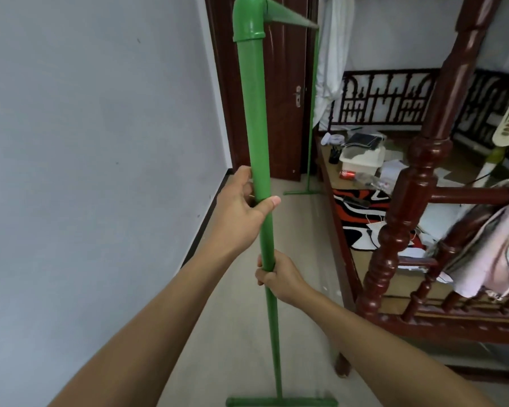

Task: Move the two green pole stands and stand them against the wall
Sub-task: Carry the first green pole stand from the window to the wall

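A green pole stand (254,118) rises upright right in front of me, its T-shaped foot on the floor at the bottom edge. My left hand (241,210) grips the pole at mid height. Just below it, my right hand (279,277) is wrapped around the same pole. An elbow joint at the top links it to a green crossbar (288,17) that runs back to the far green pole stand (312,113), which stands with its flat foot on the floor near the door. The grey wall (100,142) is close on my left.
A dark wooden bed frame (406,207) with carved posts fills the right side, with a box, a red can and papers on it and cloth hung over its rail. A dark brown door (276,92) closes the far end. A narrow strip of pale floor (300,230) runs between wall and bed.
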`<state>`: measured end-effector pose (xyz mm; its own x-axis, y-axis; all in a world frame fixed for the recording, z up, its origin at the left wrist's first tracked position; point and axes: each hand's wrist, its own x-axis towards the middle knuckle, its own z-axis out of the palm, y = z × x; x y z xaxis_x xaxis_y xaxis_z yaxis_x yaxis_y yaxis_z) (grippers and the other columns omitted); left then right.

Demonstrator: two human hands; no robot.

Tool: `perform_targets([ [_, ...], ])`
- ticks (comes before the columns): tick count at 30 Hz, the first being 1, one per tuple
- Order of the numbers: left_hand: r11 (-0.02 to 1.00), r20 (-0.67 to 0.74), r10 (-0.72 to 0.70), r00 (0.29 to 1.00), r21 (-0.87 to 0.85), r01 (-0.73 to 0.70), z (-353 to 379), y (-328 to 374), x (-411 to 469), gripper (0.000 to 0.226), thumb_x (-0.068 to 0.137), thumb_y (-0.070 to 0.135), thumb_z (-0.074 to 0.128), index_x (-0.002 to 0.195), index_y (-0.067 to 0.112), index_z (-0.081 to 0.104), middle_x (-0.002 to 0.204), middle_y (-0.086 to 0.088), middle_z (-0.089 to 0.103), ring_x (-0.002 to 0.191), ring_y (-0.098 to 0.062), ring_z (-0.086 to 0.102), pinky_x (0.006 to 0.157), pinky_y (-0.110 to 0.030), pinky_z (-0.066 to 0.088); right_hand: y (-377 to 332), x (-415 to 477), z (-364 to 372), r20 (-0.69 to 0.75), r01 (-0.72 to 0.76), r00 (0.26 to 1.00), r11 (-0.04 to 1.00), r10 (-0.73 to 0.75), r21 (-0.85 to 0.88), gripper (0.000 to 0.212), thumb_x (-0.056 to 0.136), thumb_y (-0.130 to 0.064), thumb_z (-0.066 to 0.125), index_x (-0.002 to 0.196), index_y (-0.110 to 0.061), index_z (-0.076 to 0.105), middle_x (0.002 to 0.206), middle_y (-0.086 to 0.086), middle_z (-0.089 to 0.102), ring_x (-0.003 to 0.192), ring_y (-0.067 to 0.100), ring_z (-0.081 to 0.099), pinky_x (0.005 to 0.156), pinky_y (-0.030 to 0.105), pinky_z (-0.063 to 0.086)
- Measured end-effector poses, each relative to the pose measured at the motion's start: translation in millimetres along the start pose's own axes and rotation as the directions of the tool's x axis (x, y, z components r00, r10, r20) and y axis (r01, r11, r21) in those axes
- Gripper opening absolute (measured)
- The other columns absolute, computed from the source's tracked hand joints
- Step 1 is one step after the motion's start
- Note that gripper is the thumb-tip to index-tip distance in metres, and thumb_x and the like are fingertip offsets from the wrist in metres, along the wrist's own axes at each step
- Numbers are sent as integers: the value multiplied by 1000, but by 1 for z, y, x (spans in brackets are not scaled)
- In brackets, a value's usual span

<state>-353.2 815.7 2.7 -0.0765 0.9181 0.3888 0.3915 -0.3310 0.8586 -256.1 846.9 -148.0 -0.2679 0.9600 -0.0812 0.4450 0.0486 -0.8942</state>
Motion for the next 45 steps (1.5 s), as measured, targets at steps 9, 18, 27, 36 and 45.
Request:
perform_targets([
  [9, 999, 48, 39, 998, 22, -40, -48, -65, 104, 24, 81, 18, 69, 96, 17, 50, 83, -17, 69, 81, -33, 70, 80, -49, 58, -33, 110, 33, -50, -50, 998, 998, 48, -27, 6, 72, -29, 61, 74, -34, 59, 66, -5, 67, 78, 25, 69, 80, 46, 57],
  [18, 999, 126, 45, 991, -17, -43, -52, -103, 197, 31, 83, 15, 67, 109, 7, 52, 95, -17, 71, 88, -32, 69, 84, -47, 57, -48, 203, 30, -158, -115, 982, 993, 108, -34, 13, 75, -29, 65, 73, -40, 59, 68, -9, 66, 79, 22, 68, 80, 43, 56],
  [27, 998, 113, 56, 992, -27, -53, -32, -126, 262, 24, 84, 16, 66, 103, 14, 51, 87, -6, 68, 85, -22, 68, 79, -37, 57, -37, 281, 6, -113, -90, 991, 989, 77, -114, 22, 77, -41, 64, 98, -39, 61, 78, -9, 64, 81, 20, 67, 81, 45, 56],
  [36, 999, -190, 50, 980, 14, -48, -30, -159, 275, 23, 82, 34, 66, 102, 29, 56, 85, -14, 67, 82, -35, 70, 75, -56, 56, 1, 341, -9, 355, 87, 934, 987, -34, -133, 40, 61, -47, 79, 90, -25, 61, 91, -1, 67, 83, 20, 66, 82, 46, 57],
  [45, 978, -504, -55, 862, 147, 149, -65, -179, 297, 20, 87, 27, 61, 106, 20, 57, 91, -16, 69, 85, -33, 71, 78, -50, 58, -38, 392, 34, 496, 282, 842, 957, -214, -67, 22, 83, -28, 70, 101, -17, 67, 97, 2, 71, 89, 18, 67, 84, 37, 57],
])
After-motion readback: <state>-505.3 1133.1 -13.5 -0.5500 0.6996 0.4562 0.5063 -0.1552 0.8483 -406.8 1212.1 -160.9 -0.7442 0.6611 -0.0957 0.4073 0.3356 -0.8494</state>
